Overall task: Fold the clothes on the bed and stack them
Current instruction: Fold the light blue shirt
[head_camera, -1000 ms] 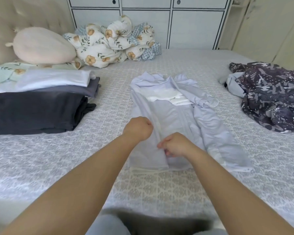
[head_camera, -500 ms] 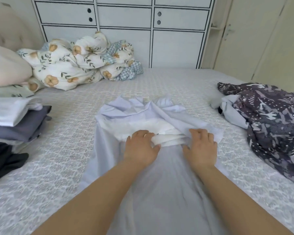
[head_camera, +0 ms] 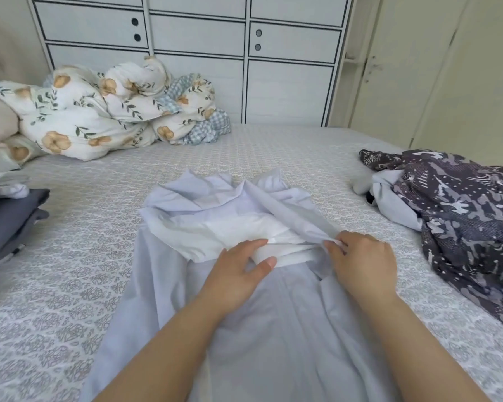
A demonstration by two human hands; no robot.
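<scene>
Pale lilac garment [head_camera: 273, 329], spread lengthwise at mid-bed, hem toward the viewer, upper part rumpled open over a white lining [head_camera: 238, 227].
Left hand [head_camera: 238, 274]: grip closed on the lining's folded edge, thumb under, fingers over.
Right hand [head_camera: 363, 262]: grip pinching the garment's right front edge.
Bed [head_camera: 70, 285]: patterned cover, bare stretches left and right of the garment.
Left edge: folded stack [head_camera: 9, 216], partly cut off.
Right: dark printed heap [head_camera: 462, 227], apart from the garment.
Far: floral duvet [head_camera: 108, 111], against the cabinet [head_camera: 244, 53].
</scene>
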